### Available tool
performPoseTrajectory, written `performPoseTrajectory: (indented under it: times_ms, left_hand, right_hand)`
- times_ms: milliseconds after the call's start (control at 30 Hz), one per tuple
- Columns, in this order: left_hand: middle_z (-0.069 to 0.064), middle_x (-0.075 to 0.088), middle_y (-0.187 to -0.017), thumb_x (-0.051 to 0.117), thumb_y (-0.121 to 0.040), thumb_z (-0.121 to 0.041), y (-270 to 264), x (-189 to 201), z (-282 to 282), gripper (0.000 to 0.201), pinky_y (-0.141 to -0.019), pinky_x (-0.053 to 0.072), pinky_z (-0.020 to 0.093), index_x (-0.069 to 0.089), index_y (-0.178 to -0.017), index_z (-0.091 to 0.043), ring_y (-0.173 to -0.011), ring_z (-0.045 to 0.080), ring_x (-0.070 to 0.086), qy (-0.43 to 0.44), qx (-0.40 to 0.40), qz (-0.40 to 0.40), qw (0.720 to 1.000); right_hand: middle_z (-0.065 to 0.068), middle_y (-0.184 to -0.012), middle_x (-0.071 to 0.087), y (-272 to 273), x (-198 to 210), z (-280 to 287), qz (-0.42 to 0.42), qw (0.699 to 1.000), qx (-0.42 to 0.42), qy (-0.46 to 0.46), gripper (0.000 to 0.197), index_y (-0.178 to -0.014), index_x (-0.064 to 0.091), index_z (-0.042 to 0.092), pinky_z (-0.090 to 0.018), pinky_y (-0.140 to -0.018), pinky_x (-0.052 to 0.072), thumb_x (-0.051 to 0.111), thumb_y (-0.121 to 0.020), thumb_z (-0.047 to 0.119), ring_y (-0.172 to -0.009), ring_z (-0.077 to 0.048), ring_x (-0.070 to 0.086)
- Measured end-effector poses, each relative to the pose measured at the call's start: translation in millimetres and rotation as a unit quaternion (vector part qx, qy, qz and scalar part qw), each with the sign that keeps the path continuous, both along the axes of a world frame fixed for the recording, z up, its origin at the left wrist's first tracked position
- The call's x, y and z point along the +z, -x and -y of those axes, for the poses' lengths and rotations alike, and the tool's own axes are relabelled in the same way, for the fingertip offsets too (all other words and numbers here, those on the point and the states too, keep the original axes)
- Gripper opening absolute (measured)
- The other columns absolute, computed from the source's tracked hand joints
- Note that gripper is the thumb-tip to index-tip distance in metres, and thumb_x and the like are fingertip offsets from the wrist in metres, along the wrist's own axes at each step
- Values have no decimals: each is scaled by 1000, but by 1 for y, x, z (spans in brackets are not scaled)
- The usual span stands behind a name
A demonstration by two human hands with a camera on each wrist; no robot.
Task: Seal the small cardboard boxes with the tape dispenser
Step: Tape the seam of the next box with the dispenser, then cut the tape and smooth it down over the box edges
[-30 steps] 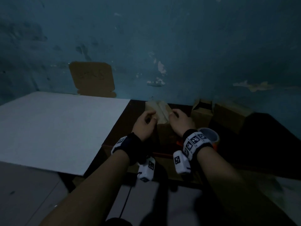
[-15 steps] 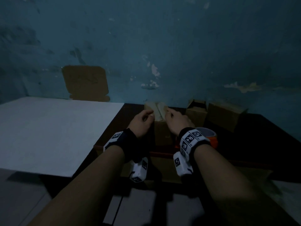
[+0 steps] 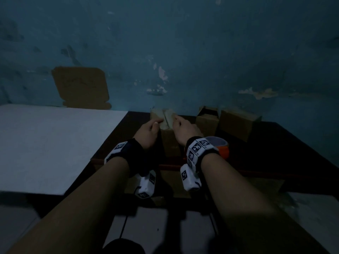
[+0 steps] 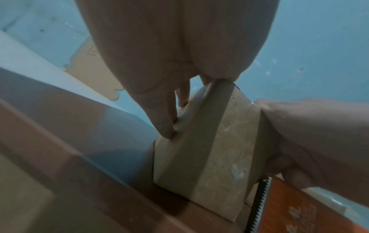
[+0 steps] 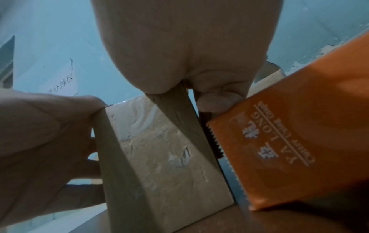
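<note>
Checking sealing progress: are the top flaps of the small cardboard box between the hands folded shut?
Folded shut: both flaps of the small brown cardboard box meet at a centre seam.

The head view is very dim and bluish, with soft shadows and bent edges. Both wrist views are brighter but blurred, with strong wide-angle stretching near the borders.

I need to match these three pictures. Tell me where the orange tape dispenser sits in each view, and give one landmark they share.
Head: the tape dispenser lies right of centre on the dark table, just beyond the right hand's wrist.
Left wrist: lower right corner, toothed blade edge towards the box.
Right wrist: right side, its printed orange plate beside the box.
Shared landmark: the small cardboard box that both hands hold.
</note>
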State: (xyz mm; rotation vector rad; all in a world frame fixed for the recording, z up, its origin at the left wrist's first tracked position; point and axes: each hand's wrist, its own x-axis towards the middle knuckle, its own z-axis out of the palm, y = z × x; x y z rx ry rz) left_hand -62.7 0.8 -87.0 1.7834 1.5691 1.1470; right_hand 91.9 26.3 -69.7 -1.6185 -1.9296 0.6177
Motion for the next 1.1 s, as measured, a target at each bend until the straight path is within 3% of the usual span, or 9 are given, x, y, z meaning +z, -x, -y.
performPoseTrajectory:
  times_ms: [200,300,467,667,767,833,933,1033,1100]
  left_hand:
    - [9,48,-142,26,-106,-25,-6,2,3,39,-79,37,15,46,-139,-20,-109,7,46,-1,19,-3,1000]
    - [11,47,-142,24,-106,-25,-9,3,5,40,-87,33,20,44,-140,-18,-109,9,44,2,27,-5,1000]
    - [12,49,-140,24,-106,-22,-13,4,8,40,-85,33,17,45,-140,-15,-109,9,45,0,32,-4,999]
    - [-5,57,-94,26,-104,-26,-21,-2,-2,37,-69,42,26,48,-133,-24,-78,9,54,15,66,30,997]
    - [-3,56,-97,25,-104,-25,-23,-2,-4,36,-78,46,33,49,-130,-26,-79,9,53,9,63,24,998]
    - [1,55,-106,24,-104,-25,-25,0,-4,37,-85,46,37,49,-131,-24,-84,12,54,12,58,20,998]
    - [1,53,-111,24,-104,-24,-27,1,-4,38,-77,45,31,48,-133,-21,-84,11,54,10,57,17,998]
    - [4,52,-116,24,-104,-21,-30,1,-5,37,-79,42,30,48,-133,-18,-90,12,53,2,45,13,999]
    - [5,52,-117,24,-105,-20,-35,2,-6,37,-78,43,28,47,-133,-17,-89,10,53,8,32,17,999]
  right_hand:
    - [-9,-147,44,-4,-5,-5,-6,1000,12,4,50,-149,26,43,-41,-101,40,18,-99,47,-124,-36,49]
    - [-9,-149,43,-5,-7,-7,-4,1000,20,1,51,-148,25,45,-43,-103,39,16,-98,48,-126,-37,47]
    - [-8,-147,44,-8,-11,-10,-9,1000,26,-3,49,-147,22,47,-44,-102,40,13,-98,50,-124,-36,49]
    - [-11,-149,39,-15,-5,-9,-37,997,66,30,52,-150,22,36,-38,-103,38,21,-100,52,-129,-34,45]
    - [-13,-137,46,-33,-1,-5,-103,992,63,-25,44,-137,37,30,-38,-94,43,30,-99,50,-116,-32,51]
    - [-12,-118,56,-56,3,2,-120,987,60,-86,25,-119,45,27,-34,-80,46,36,-100,40,-97,-25,58]
    - [3,-96,60,-99,-1,13,-8,995,42,-87,13,-101,49,28,-32,-72,48,45,-97,40,-87,-15,59]
    - [7,-108,57,-129,-11,26,157,986,56,3,42,-113,45,35,-39,-87,50,52,-84,64,-100,-17,57]
    - [5,-120,56,-135,-17,30,209,976,60,-20,55,-123,42,33,-40,-98,43,60,-80,63,-110,-19,52]
